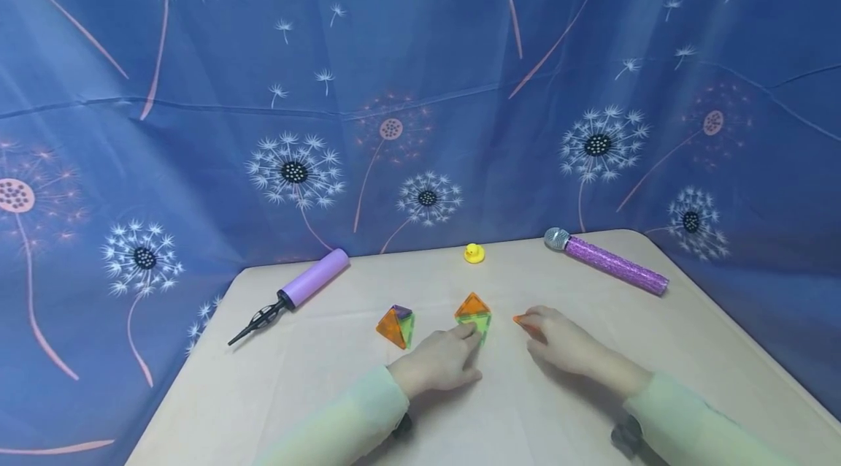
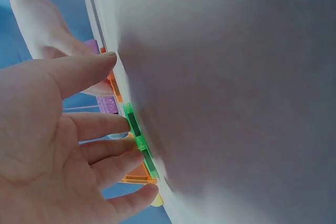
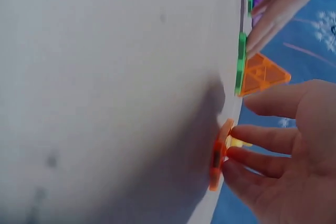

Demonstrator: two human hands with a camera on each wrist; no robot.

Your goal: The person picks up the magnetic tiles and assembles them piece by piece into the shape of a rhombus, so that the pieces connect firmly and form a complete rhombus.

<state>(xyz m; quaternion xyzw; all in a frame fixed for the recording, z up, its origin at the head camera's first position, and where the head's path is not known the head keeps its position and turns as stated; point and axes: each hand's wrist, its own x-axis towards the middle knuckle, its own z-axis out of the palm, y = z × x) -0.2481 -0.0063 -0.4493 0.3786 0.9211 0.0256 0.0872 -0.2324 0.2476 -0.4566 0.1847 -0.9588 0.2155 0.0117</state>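
Note:
My left hand (image 1: 439, 358) rests its nearly straight fingertips on a green translucent tile (image 1: 482, 321) lying on the table. Joined at that tile's far edge is an orange triangular tile (image 1: 472, 304), which looks raised in the right wrist view. My right hand (image 1: 566, 340) touches another orange tile (image 3: 216, 156) with its fingertips, near the tabletop. Its thumb is apart from the tile in the right wrist view, and the fingers hide part of the tile in the head view. Left of my left hand sits a small pointed shape of orange, purple and green tiles (image 1: 394, 327).
A purple hand pump (image 1: 315, 280) with a black nozzle lies at the back left. At the back edge stands a yellow toy duck (image 1: 474, 253). A glittery purple microphone (image 1: 614, 265) lies back right. Behind the table (image 1: 315, 393) hangs a blue dandelion-print cloth (image 1: 473, 137).

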